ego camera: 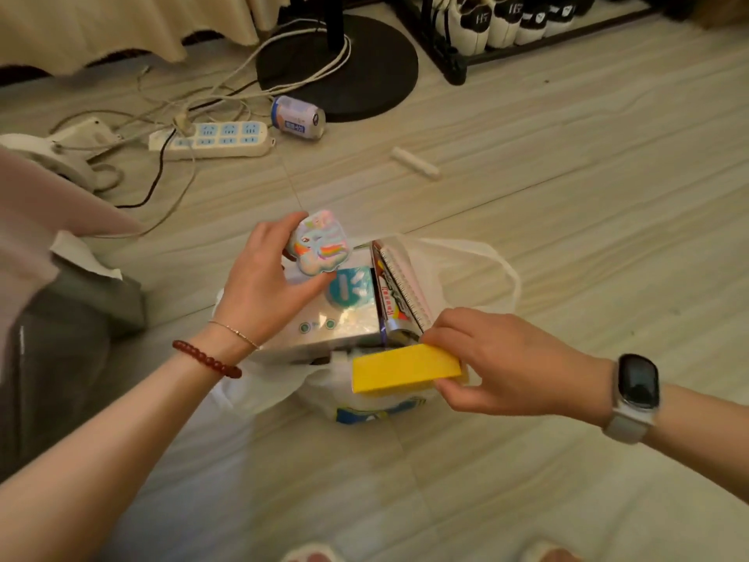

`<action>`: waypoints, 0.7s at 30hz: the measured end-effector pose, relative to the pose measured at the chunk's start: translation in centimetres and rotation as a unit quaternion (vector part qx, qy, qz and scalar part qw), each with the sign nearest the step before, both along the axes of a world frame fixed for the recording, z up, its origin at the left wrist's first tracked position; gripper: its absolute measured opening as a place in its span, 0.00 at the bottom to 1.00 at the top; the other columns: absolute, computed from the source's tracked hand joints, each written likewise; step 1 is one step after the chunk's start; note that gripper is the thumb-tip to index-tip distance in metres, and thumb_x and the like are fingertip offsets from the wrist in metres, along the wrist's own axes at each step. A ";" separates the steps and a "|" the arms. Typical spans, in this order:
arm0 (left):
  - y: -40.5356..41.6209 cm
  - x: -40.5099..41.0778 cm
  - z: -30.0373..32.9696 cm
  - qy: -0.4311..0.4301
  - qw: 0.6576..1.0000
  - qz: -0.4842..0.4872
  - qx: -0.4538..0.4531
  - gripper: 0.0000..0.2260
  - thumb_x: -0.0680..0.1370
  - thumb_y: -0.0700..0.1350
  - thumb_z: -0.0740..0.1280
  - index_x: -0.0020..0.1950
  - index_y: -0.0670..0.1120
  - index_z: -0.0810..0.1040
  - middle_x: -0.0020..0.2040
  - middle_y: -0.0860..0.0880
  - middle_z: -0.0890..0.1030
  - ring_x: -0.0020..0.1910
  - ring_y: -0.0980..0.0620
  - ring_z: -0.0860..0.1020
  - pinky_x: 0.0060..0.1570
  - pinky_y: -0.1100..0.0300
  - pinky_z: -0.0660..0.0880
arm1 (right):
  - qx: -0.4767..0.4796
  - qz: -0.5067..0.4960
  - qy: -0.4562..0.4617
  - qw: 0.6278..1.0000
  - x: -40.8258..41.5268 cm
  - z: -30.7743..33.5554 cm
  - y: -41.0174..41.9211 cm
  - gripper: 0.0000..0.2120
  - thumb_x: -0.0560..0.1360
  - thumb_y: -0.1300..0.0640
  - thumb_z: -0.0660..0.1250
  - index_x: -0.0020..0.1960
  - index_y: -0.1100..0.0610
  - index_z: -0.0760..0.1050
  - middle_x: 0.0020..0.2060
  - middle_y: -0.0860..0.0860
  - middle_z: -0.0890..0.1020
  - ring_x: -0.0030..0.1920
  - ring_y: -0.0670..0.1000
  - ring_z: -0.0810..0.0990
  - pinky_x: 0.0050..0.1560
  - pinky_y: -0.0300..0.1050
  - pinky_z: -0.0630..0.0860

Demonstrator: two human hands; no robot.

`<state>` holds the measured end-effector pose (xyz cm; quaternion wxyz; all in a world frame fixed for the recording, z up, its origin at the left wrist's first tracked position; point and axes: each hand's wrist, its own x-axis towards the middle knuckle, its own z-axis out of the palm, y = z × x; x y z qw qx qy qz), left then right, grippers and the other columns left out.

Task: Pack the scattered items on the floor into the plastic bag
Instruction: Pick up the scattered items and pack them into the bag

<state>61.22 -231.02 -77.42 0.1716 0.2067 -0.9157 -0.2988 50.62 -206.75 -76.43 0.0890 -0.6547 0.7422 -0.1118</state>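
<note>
Nearest the camera, on the pale wood-grain floor (567, 237), the right hand (506, 361) pinches a flat yellow rectangular box (405, 367) between thumb and curled fingers, holding it level over the near rim of the white plastic bag (364, 399). Just beyond, the left hand (263, 285) curls its fingers and thumb round a small glossy rainbow-printed packet (320, 242), held above the bag's mouth. Inside the bag stand a silvery box with a teal label (344, 314) and a spiral-bound notebook (401, 281), upright and packed close. Farther off lie a white cylindrical stick (415, 163) and a tipped drink can (298, 117) beside a white power strip (215, 140). Packing looks roughly midway: both held things probably go in next, which calls for finding gaps beside the upright items, then fetching the can and stick.
</note>
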 end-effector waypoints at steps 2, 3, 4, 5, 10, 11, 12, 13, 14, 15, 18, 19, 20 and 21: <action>0.1 0.6 0.2 0.001 1.000 -0.012 0.003 0.28 0.68 0.45 0.73 0.66 0.44 0.68 0.52 0.50 0.69 0.44 0.60 0.67 0.41 0.74 0.66 | -0.005 -0.043 0.009 0.999 1.4 -0.3 -0.7 0.20 0.68 0.44 0.59 0.49 0.57 0.77 0.37 0.51 0.78 0.34 0.52 0.78 0.26 0.40 0.72; 0.1 0.8 0.1 0.000 1.000 -0.010 0.007 0.28 0.68 0.44 0.73 0.66 0.43 0.68 0.52 0.50 0.69 0.45 0.60 0.67 0.40 0.72 0.66 | -0.011 -0.064 -0.003 0.998 2.2 -0.5 -1.1 0.20 0.68 0.43 0.58 0.48 0.58 0.77 0.37 0.52 0.78 0.33 0.53 0.78 0.26 0.41 0.72; -0.1 1.0 0.1 -0.001 1.000 -0.004 0.011 0.28 0.68 0.44 0.73 0.66 0.43 0.68 0.52 0.50 0.69 0.45 0.59 0.67 0.41 0.70 0.65 | -0.011 -0.074 -0.014 0.997 3.0 -0.9 -1.5 0.21 0.68 0.43 0.57 0.48 0.58 0.77 0.38 0.52 0.78 0.34 0.53 0.79 0.27 0.42 0.74; -0.1 1.2 0.0 -0.001 1.000 0.002 0.014 0.28 0.68 0.44 0.73 0.66 0.43 0.68 0.52 0.49 0.69 0.47 0.58 0.68 0.43 0.69 0.64 | 0.003 -0.069 -0.024 0.997 3.8 -1.2 -2.0 0.22 0.69 0.42 0.55 0.49 0.58 0.76 0.40 0.53 0.79 0.36 0.55 0.79 0.30 0.44 0.76; -0.2 1.6 0.1 0.020 1.000 0.008 0.023 0.28 0.68 0.43 0.73 0.65 0.43 0.69 0.53 0.50 0.69 0.48 0.58 0.68 0.45 0.67 0.66 | 0.025 -0.049 -0.066 0.996 4.8 -0.6 -2.5 0.22 0.69 0.42 0.55 0.50 0.57 0.75 0.41 0.53 0.79 0.38 0.55 0.79 0.32 0.44 0.77; -0.2 1.5 0.1 0.025 0.999 0.005 0.025 0.27 0.68 0.43 0.73 0.65 0.42 0.69 0.53 0.50 0.69 0.48 0.58 0.68 0.44 0.68 0.65 | -0.008 -0.061 -0.038 0.997 4.4 -0.3 -2.5 0.21 0.69 0.43 0.57 0.50 0.57 0.76 0.41 0.53 0.79 0.37 0.54 0.80 0.30 0.42 0.76; -0.3 1.4 0.1 0.027 0.999 0.003 0.026 0.27 0.68 0.43 0.73 0.65 0.42 0.69 0.53 0.50 0.69 0.47 0.57 0.68 0.44 0.69 0.65 | -0.028 -0.067 -0.004 0.997 4.1 -0.2 -2.6 0.20 0.69 0.44 0.57 0.50 0.58 0.76 0.40 0.53 0.79 0.36 0.53 0.80 0.28 0.41 0.75; -0.4 1.4 0.0 0.028 0.999 0.001 0.027 0.27 0.68 0.43 0.73 0.65 0.42 0.69 0.53 0.49 0.70 0.47 0.57 0.69 0.44 0.69 0.65 | -0.032 -0.065 0.026 0.997 4.0 0.0 -2.7 0.20 0.69 0.44 0.57 0.49 0.58 0.77 0.40 0.53 0.80 0.35 0.53 0.80 0.27 0.40 0.74; -0.4 1.4 -0.1 0.027 0.999 0.001 0.026 0.27 0.68 0.44 0.73 0.65 0.42 0.69 0.53 0.48 0.71 0.47 0.56 0.69 0.44 0.69 0.65 | -0.026 -0.060 0.050 0.997 4.1 -0.1 -2.8 0.21 0.69 0.45 0.57 0.48 0.59 0.77 0.39 0.53 0.80 0.35 0.53 0.79 0.26 0.40 0.73; -0.5 1.5 -0.3 0.026 0.999 0.002 0.024 0.27 0.68 0.44 0.73 0.65 0.42 0.69 0.53 0.47 0.72 0.47 0.55 0.69 0.44 0.69 0.65 | -0.017 -0.050 0.065 0.996 4.2 -0.4 -3.0 0.21 0.68 0.45 0.56 0.46 0.59 0.77 0.38 0.53 0.80 0.34 0.53 0.79 0.26 0.41 0.73; -0.7 1.7 -0.7 0.023 1.000 0.007 0.019 0.27 0.68 0.44 0.73 0.65 0.43 0.69 0.52 0.47 0.72 0.46 0.56 0.69 0.41 0.73 0.66 | 0.053 -0.012 0.011 0.998 4.9 -1.2 -3.2 0.23 0.68 0.41 0.53 0.48 0.56 0.76 0.40 0.52 0.78 0.37 0.52 0.79 0.30 0.42 0.73; -0.8 1.7 -0.7 0.025 1.000 0.007 0.018 0.27 0.69 0.44 0.73 0.65 0.43 0.69 0.52 0.48 0.72 0.45 0.56 0.69 0.41 0.75 0.66 | 0.075 -0.006 -0.037 0.996 4.9 -1.2 -3.2 0.25 0.68 0.40 0.51 0.50 0.56 0.75 0.42 0.52 0.78 0.41 0.52 0.78 0.37 0.44 0.74; -0.9 1.7 -0.8 0.028 0.999 0.008 0.018 0.27 0.69 0.44 0.73 0.65 0.43 0.69 0.52 0.48 0.71 0.45 0.56 0.69 0.42 0.76 0.66 | 0.093 -0.004 -0.082 0.992 4.7 -1.3 -3.2 0.27 0.67 0.38 0.50 0.53 0.55 0.75 0.45 0.52 0.77 0.45 0.52 0.77 0.43 0.45 0.73; -1.0 1.7 -0.8 0.030 0.999 0.010 0.018 0.26 0.69 0.44 0.73 0.65 0.43 0.69 0.52 0.48 0.71 0.45 0.56 0.69 0.42 0.77 0.66 | 0.092 -0.008 -0.114 0.989 4.6 -1.2 -3.2 0.28 0.67 0.37 0.49 0.54 0.54 0.74 0.46 0.51 0.76 0.46 0.50 0.76 0.46 0.44 0.71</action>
